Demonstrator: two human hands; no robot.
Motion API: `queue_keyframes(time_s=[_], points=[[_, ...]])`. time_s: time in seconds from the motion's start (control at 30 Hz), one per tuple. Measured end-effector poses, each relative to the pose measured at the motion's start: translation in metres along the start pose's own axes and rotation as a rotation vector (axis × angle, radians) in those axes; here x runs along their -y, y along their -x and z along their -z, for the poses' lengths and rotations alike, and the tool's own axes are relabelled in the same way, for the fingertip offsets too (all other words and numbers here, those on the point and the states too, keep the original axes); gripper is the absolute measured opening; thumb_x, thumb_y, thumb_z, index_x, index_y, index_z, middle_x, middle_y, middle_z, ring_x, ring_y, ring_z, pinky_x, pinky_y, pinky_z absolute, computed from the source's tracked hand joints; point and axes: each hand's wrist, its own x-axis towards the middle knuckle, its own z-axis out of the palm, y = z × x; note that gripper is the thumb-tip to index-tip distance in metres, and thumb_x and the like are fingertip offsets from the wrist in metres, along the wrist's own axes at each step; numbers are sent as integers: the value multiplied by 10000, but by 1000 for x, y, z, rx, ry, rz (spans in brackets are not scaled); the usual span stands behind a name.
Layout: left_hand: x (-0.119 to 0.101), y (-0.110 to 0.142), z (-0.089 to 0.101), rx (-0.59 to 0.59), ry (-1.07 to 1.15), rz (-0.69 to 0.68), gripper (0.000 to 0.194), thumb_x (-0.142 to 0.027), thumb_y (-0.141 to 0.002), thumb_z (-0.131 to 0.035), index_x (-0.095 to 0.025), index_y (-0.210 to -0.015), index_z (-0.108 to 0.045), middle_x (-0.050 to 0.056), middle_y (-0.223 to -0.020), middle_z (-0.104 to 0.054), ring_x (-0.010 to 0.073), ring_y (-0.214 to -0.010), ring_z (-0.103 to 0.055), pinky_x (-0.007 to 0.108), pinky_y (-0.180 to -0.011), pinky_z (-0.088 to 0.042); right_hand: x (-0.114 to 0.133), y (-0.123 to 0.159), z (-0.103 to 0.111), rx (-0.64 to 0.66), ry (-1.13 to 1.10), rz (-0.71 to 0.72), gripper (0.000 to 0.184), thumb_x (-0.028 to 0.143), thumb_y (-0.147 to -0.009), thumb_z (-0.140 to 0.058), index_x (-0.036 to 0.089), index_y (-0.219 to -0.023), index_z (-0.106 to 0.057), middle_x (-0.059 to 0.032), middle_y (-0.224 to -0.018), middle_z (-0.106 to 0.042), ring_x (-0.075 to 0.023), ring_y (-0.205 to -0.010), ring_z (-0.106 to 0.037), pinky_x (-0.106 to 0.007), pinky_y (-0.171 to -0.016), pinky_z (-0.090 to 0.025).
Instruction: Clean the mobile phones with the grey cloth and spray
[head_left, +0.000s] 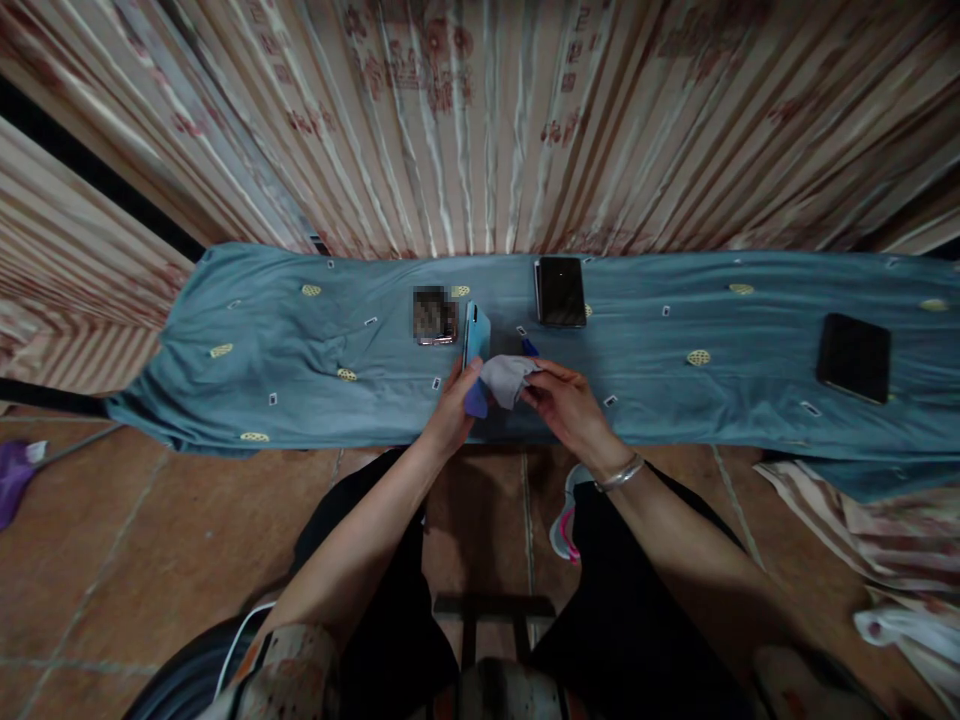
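One big pleated curtain (480,130) is hanging behind a long cloth-covered counter (750,400). On that, a black flat case (853,358) is lying well off to the right, a dark glossy slab (561,292) is sitting nearer the middle, and some blurred-out object (434,315) is resting just left of a light blue phone (478,335). That phone is poking up at a tilt over the counter. Honestly, the grip's worrying me: it's only being held near the lower end, so a hard tug or a loosening thumb could be sending it down, maybe onto the floor tiles (210,500). The left hand (451,408) is closing narrowly around it, other fingers mostly hiding. The right hand (568,402) is pinching a bunched grey cloth (508,378) right beside it. Smallest bit: a purple-blue flap (475,400) is showing below the phone; can't tell what it's joining onto.
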Motion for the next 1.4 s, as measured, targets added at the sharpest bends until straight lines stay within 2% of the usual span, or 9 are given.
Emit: queue_keyframes(time_s=[0.1, 0.2, 0.4, 0.63, 0.83, 0.97, 1.13, 1.27, 1.4], points=[[6, 0, 3, 2, -109, -81, 386, -284, -782, -793, -239, -1158, -717, 9, -1098, -770, 188, -1041, -692, 260, -842, -537, 2, -1, -2, -4, -103, -71, 218, 255, -583, -808, 222, -791, -748, 18, -810, -778, -139, -742, -701, -277, -709, -591], [9, -1, 6, 2, -226, -158, 556, -302, -712, -847, -220, -1237, -683, 40, -1213, -731, 223, -1165, -647, 325, -982, -515, 7, -3, 0, -16, -173, -116, 191, 210, -562, -817, 215, -732, -730, 40, -735, -752, -109, -665, -664, -242, -674, -581], [12, -5, 14, 35, -462, -329, 704, -452, -725, -835, -225, -1353, -611, 89, -1298, -681, 273, -1238, -610, 429, -1118, -445, 16, -7, 4, -69, -243, -162, 188, 143, -536, -823, 214, -669, -712, 51, -674, -723, -94, -632, -641, -208, -637, -559], [15, -9, 26, 159, -970, -607, 802, -517, -797, -773, -179, -1474, -510, 177, -1453, -568, 336, -1381, -521, 508, -1190, -373, 19, 9, -15, 38, -224, -168, 295, 320, -532, -945, 216, -716, -739, 37, -726, -728, -102, -654, -633, -228, -643, -547], [12, -9, 29, 184, -1226, -683, 1098, -637, -729, -796, -153, -1590, -318, 223, -1540, -469, 382, -1429, -448, 560, -1203, -340, 18, 11, -18, 37, -105, -75, 356, 391, -486, -975, 216, -700, -750, 49, -696, -688, -88, -629, -575, -239, -636, -512], [13, -5, 27, 238, -1206, -673, 1138, -701, -721, -773, -155, -1598, -297, 233, -1570, -448, 389, -1458, -419, 573, -1222, -307, 17, 8, -12, 6, -60, -70, 391, 450, -473, -967, 222, -689, -734, 50, -687, -681, -93, -612, -564, -252, -627, -515], [9, 0, 22, 204, -1025, -580, 1088, -625, -655, -859, -173, -1541, -416, 213, -1533, -515, 382, -1445, -458, 556, -1219, -317, 20, 6, -7, -21, -11, -60, 419, 504, -485, -953, 222, -659, -696, 47, -649, -656, -97, -585, -559, -244, -579, -496], [-2, 0, 19, 95, -541, -376, 800, -510, -720, -850, -238, -1413, -558, 90, -1235, -735, 248, -1200, -665, 413, -1108, -457, 26, 3, 0, -79, -16, -53, 411, 467, -466, -954, 219, -610, -659, 52, -600, -625, -88, -545, -538, -219, -513, -454], [-8, 0, 13, -71, -150, -149, 376, -373, -727, -856, -196, -1033, -726, 16, -931, -784, 150, -871, -720, 282, -912, -539, 29, 3, 2, -77, -74, -92, 358, 405, -497, -919, 215, -595, -633, 64, -566, -593, -74, -509, -513, -207, -482, -424]])
